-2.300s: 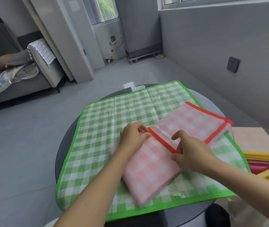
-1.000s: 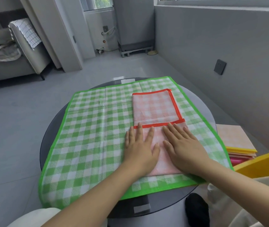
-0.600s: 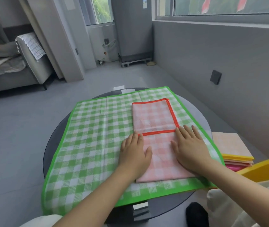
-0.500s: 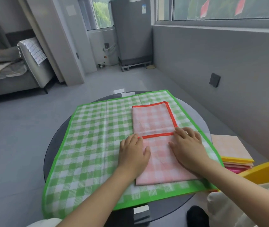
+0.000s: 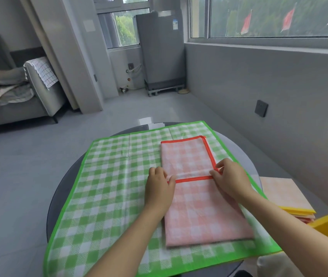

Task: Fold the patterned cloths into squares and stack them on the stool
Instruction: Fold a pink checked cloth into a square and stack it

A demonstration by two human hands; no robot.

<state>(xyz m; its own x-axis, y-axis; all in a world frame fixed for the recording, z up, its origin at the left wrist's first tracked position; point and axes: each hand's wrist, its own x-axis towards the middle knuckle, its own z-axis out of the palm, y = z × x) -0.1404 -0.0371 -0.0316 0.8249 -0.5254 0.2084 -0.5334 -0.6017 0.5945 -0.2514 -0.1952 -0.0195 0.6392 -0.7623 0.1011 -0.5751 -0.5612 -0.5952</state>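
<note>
Fold step | my left hand (image 5: 159,186) and right hand (image 5: 230,177), flat a moment before, now pinched the pink cloth's (image 5: 203,208) red hem (image 5: 194,179) | next fold was likely starting

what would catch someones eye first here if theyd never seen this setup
The bright green checked cloth spread over the round dark table grabs attention first. On it lies a pink checked cloth with a red border, the left hand and right hand pinching its folded edge at mid-length. At the right edge sits a stack of folded cloths.
</note>
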